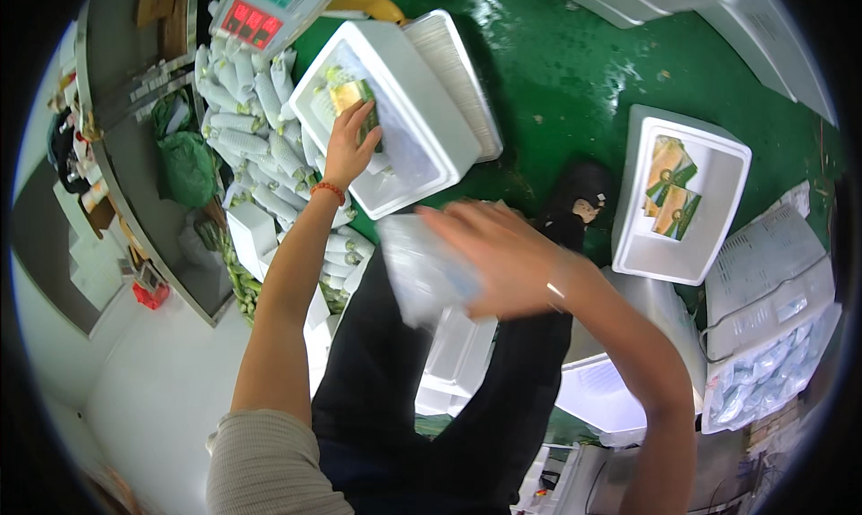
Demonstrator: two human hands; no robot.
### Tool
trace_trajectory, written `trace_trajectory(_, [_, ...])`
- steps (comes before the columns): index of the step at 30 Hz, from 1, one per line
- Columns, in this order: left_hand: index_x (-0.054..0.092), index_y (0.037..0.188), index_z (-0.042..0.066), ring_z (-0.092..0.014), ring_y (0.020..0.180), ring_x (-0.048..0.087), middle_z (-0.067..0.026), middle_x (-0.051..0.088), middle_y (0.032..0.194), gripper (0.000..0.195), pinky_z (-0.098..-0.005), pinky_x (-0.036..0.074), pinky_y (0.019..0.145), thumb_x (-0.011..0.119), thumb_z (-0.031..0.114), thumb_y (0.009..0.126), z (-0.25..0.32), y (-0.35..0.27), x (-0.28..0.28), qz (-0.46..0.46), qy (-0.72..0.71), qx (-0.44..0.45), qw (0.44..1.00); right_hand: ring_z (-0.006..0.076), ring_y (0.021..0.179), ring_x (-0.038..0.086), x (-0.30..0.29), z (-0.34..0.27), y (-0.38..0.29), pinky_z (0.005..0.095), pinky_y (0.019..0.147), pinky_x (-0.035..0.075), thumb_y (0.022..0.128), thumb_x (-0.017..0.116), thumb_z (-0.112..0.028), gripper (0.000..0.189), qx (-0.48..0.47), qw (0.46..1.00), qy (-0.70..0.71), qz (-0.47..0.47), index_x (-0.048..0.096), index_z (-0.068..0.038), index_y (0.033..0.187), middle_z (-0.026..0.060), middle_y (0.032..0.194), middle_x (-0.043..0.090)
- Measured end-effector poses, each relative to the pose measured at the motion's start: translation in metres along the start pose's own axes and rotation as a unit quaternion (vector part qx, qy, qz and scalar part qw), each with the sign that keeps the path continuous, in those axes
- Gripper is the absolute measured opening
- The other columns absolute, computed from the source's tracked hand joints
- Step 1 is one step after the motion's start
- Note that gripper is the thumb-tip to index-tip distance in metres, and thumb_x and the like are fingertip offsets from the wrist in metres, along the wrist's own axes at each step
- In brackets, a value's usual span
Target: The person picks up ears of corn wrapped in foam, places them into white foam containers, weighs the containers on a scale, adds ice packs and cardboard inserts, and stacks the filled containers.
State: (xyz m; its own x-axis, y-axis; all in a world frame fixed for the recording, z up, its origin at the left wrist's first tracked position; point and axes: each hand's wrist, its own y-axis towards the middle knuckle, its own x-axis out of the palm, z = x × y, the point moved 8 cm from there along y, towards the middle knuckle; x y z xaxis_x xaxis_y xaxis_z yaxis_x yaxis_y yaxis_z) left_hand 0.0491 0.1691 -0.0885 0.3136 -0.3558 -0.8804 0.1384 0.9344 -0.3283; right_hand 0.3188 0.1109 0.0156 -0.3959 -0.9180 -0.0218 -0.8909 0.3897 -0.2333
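My left hand (351, 141) reaches into a white foam box (438, 104), fingers spread on a green and yellow printed card (347, 95). Beside that card, something pale green in foam netting shows in the box. Nearer to me, my right hand (502, 259), blurred by motion, grips a clear, whitish plastic pack (427, 266), perhaps an ice pack, just outside the box's near corner. A second white foam box (710, 212) stands at the right with several similar printed cards (673, 195) inside.
Many net-wrapped vegetables (252, 141) are piled left of the near box. A digital scale (266, 10) stands above them. Clear packs fill a crate (768, 373) at lower right. A dark shoe (582, 192) rests on the green floor (545, 64).
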Motion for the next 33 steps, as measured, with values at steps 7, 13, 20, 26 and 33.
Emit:
trace_trajectory(7, [0.060,0.123,0.010,-0.033,0.113,0.048,-0.0130,0.053,0.123,0.043,-0.0407,0.039,0.099,0.065,0.013,0.081,-0.028,0.010,-0.005,-0.027,-0.050,0.110,0.992,0.0259,0.098,0.061,0.086,0.110,0.234,0.0383,0.088,0.045,0.079,0.069,-0.039,0.036,0.185,0.911,-0.314,-0.191,0.066,-0.012,0.103,0.0109,0.092,0.067])
trace_trajectory(13, [0.061,0.120,0.012,-0.033,0.115,0.048,-0.0124,0.053,0.122,0.046,-0.0430,0.037,0.099,0.065,0.010,0.075,-0.039,0.000,-0.009,0.035,-0.089,0.149,0.984,0.0226,0.090,0.058,0.097,0.110,0.230,0.0370,0.082,0.038,0.091,0.052,-0.034,0.024,-0.054,0.877,-0.475,0.059,0.063,-0.012,0.093,0.0042,0.084,0.066])
trace_trajectory(20, [0.060,0.113,0.007,-0.034,0.117,0.047,-0.0124,0.051,0.128,0.042,-0.0443,0.039,0.099,0.065,0.005,0.072,-0.058,-0.020,-0.034,0.034,-0.140,0.149,0.978,0.0281,0.099,0.054,0.118,0.035,0.181,0.0418,0.084,0.041,0.081,0.056,-0.015,0.044,0.122,0.866,-0.444,0.196,0.052,-0.004,0.123,0.0132,0.101,0.061])
trace_trajectory(26, [0.053,0.121,0.006,-0.035,0.110,0.054,-0.0181,0.056,0.121,0.055,-0.0427,0.045,0.094,0.069,0.013,0.069,-0.154,0.040,-0.110,0.199,0.008,-0.071,0.977,0.0231,0.082,0.060,0.206,0.119,0.130,0.0357,0.069,0.050,0.070,0.079,-0.034,0.089,0.520,0.684,0.375,0.348,0.032,0.006,0.134,0.0148,0.108,0.057])
trace_trajectory(33, [0.064,0.107,0.005,-0.042,0.104,0.059,-0.0240,0.064,0.105,0.035,-0.0456,0.048,0.091,0.058,0.016,0.074,-0.242,0.055,-0.051,-0.014,-0.099,-0.143,0.985,0.0189,0.060,0.059,0.221,0.177,0.148,0.0312,0.051,0.044,0.067,0.074,-0.024,0.036,0.459,0.584,0.337,0.579,0.063,0.007,0.084,0.0104,0.073,0.062])
